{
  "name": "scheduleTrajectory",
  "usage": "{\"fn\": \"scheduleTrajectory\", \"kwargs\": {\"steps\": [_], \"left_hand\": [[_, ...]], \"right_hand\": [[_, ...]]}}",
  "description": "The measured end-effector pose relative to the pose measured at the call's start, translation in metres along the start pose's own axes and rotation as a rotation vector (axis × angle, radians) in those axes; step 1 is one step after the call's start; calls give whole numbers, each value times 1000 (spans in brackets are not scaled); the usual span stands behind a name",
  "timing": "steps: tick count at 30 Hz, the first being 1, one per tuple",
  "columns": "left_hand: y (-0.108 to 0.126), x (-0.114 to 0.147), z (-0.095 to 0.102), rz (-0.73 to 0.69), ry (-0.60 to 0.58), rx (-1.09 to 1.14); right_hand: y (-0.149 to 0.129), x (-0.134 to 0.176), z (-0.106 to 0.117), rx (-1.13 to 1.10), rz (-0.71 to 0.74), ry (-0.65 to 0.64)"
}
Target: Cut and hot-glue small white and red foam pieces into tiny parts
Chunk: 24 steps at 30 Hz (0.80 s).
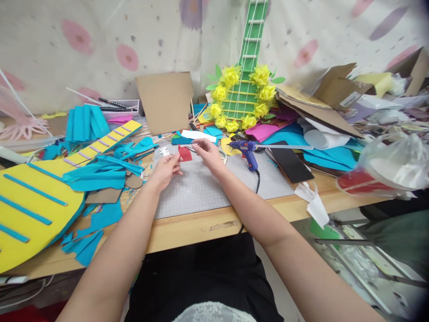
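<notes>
A small flat red square [186, 154] is showing between the left hand [166, 170] and the right hand [210, 155]

The small flat red square is appearing above the grey gridded cutting mat [191, 192], which is covering part of the pale wooden table [197, 230]. The left hand is having its thumb and forefinger almost together, with the other fingers curling loosely; the fingertips are reaching the square's left edge, but I cannot tell whether they are gripping it. The right hand is bending over the square's right side, its fingers half curled and its thumb mostly hidden, so I cannot tell what they are holding.

To the right of this hand, a dark blue glue gun [247, 152] is resting on the mat, and a black flat phone [292, 164] is lying just beyond it. Behind the hands, a green stringed guitar shape with yellow paper flowers [231, 77] is standing near a plain brown cardboard panel [165, 103]. On the left, a yellow guitar-shaped board with blue strips [38, 181] is lying beside crumpled bright blue paper pieces [100, 179].
</notes>
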State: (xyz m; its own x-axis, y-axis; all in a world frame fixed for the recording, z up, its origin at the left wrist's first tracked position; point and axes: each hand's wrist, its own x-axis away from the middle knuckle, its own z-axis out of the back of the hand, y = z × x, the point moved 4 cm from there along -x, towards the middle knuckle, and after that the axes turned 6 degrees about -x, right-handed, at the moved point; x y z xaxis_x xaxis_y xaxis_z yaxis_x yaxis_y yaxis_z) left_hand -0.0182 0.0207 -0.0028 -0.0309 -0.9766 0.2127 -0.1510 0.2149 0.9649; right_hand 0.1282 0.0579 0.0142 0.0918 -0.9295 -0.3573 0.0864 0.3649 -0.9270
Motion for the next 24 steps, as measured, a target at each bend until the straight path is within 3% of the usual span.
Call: {"fn": "scheduleTrajectory", "kwargs": {"steps": [3,7,10,13,16,18,21,24], "left_hand": [[-2,3,-7,33,-81,43],[-6,3,-10,44,-131,29],[-7,-2,-5,-74,-63,-115],[-1,-3,0,-280,22,-378],[10,4,0,-484,106,-635],[16,9,-2,-542,128,-727],[19,12,1,-553,162,-676],[18,7,15,-549,325,-433]], "right_hand": [[6,3,-15,-175,-127,-172],[6,6,-22,-184,-138,-190],[10,5,-22,-121,-145,-168],[14,4,-20,-46,-149,-131],[16,5,-18,11,-166,-77],[16,5,-15,35,-181,-42],[16,4,-12,42,-213,-13],[15,5,-12,34,-242,-9]]}}
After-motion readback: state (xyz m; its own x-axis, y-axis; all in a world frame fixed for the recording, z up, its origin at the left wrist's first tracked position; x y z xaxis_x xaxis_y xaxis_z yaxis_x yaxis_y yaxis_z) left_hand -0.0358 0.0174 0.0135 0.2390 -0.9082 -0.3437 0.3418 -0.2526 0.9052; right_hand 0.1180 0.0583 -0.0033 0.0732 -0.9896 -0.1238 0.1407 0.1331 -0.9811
